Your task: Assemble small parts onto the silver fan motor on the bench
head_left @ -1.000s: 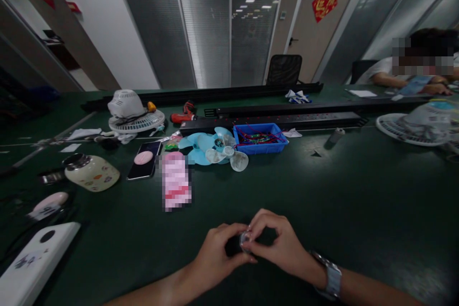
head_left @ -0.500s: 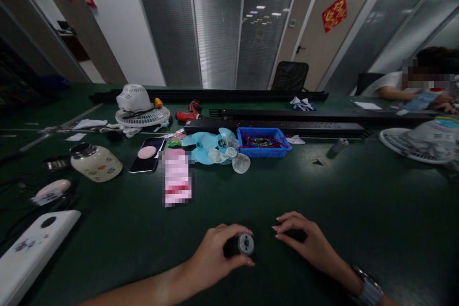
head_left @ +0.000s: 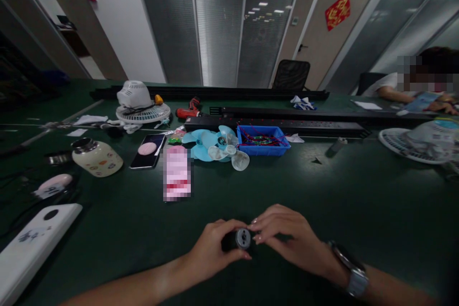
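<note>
My left hand (head_left: pixel 211 247) curls its thumb and fingers around a small cylindrical motor (head_left: pixel 244 238), low in the middle of the view. Its round grey end, with dark holes, faces up toward me. At its right side is my right hand (head_left: pixel 287 232), with a watch on the wrist. The right fingertips are bent and drawn together close to the motor's rim; whether they touch it or pinch something small cannot be made out. The motor's body is mostly hidden by the left fingers and shadow.
Beyond my hands lie light-blue fan blades (head_left: pixel 204 146), a blue bin (head_left: pixel 265 146) of wires and a similar cylinder (head_left: pixel 337 147). A phone (head_left: pixel 152 153), a cream bottle (head_left: pixel 98 158) and a white case (head_left: pixel 43 244) are leftward. A person sits far right.
My right hand has moved left, up to the motor, and its fingertips have drawn closer together. My left hand still holds the motor in nearly the same place.
</note>
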The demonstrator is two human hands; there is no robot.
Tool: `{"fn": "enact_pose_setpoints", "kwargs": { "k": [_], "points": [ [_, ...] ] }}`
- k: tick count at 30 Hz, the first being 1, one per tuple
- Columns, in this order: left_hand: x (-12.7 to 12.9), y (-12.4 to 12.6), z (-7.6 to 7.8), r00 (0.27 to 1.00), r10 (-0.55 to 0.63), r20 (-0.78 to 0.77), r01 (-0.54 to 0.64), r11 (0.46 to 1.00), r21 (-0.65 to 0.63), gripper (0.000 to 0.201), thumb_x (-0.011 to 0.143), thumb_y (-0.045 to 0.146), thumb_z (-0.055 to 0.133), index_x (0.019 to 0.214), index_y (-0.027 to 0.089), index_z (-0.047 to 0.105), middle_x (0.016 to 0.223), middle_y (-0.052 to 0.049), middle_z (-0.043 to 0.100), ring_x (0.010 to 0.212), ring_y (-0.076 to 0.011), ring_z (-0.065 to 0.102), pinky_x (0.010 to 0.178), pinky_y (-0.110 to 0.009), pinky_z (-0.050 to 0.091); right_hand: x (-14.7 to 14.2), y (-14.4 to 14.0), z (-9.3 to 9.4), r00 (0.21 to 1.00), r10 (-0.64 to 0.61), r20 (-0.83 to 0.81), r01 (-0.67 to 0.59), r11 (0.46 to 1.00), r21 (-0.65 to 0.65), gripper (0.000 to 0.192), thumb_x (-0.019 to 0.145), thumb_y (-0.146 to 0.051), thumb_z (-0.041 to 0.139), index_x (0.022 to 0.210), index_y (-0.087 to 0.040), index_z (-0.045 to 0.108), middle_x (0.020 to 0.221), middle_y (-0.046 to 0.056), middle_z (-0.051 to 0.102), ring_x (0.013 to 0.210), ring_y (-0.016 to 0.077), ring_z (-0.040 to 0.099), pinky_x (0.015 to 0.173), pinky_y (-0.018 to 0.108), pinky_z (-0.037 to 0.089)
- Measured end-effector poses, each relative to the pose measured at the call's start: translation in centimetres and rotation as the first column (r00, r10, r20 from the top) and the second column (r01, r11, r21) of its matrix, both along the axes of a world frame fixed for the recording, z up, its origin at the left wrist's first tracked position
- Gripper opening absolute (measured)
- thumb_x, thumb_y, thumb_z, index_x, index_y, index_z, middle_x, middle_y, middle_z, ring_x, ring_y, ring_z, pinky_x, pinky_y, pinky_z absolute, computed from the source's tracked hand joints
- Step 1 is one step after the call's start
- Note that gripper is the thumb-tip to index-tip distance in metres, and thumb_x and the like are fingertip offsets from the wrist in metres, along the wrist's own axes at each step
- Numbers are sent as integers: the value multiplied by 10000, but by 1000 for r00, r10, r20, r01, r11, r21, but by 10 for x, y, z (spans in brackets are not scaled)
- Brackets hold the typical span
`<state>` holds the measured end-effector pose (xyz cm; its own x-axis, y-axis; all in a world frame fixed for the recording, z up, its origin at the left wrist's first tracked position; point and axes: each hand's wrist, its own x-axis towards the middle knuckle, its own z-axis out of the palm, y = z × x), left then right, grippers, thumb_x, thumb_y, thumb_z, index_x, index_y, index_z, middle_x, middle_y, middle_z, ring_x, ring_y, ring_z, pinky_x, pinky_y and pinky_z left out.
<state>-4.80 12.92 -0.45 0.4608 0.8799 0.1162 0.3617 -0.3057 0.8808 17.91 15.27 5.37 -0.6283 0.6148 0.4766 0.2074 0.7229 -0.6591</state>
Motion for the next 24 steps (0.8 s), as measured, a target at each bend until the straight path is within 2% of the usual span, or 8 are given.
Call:
{"fn": "enact_pose_setpoints", "kwargs": {
  "k": [2, 6, 11, 15, 21, 24],
  "points": [
    [0, 0, -3, 1000, 4, 2, -4, 1000, 24, 412, 706, 336, 852, 1066, 217, 691, 956, -14, 756, 850, -202, 684, 764, -269, 486, -16, 4, 2, 998, 58, 21, -58, 998, 2, 121, 887, -121, 688, 923, -234, 714, 923, 10, 782, 894, 157, 728, 825, 289, 541],
    [1, 0, -6, 1000, 15, -21, -14, 999, 39, 322, 695, 348, 857, 923, 179, 705, 849, -14, 737, 773, -194, 668, 698, -254, 466, -30, 5, -10, 998, 62, 15, -62, 998, -13, 88, 906, -162, 670, 869, -221, 723, 877, 21, 786, 834, 161, 734, 779, 289, 546],
    [2, 0, -2, 1000, 10, -2, -10, 1000, 9, 381, 696, 302, 860, 1019, 189, 694, 894, -11, 742, 809, -194, 678, 727, -258, 473, -25, 0, -14, 999, 36, -25, -36, 999, -29, 79, 922, -192, 656, 875, -216, 715, 876, 30, 784, 809, 157, 732, 756, 275, 559],
    [1, 1, 0, 1000, 3, -13, -3, 1000, 2, 364, 708, 341, 848, 1005, 196, 695, 879, 1, 740, 800, -187, 672, 716, -254, 462, -21, 1, -12, 1000, 6, 1, -6, 999, -40, 71, 916, -188, 660, 876, -216, 712, 849, 23, 773, 782, 154, 721, 740, 265, 557],
    [1, 0, -3, 999, 15, -28, -15, 1000, 10, 374, 696, 349, 853, 995, 189, 696, 882, -4, 736, 801, -190, 666, 726, -262, 466, -19, 6, -10, 988, 85, 132, -91, 995, 47, 98, 945, -174, 618, 942, -220, 706, 930, 28, 768, 838, 157, 716, 788, 279, 542],
    [1, 0, -3, 999, 9, -32, -9, 1000, 7, 361, 701, 359, 848, 983, 187, 701, 867, -8, 734, 789, -191, 665, 719, -264, 467, -19, 6, -4, 975, 113, 190, -124, 991, 48, 110, 956, -175, 599, 966, -219, 700, 962, 31, 762, 869, 158, 713, 811, 282, 537]
  ]
}}
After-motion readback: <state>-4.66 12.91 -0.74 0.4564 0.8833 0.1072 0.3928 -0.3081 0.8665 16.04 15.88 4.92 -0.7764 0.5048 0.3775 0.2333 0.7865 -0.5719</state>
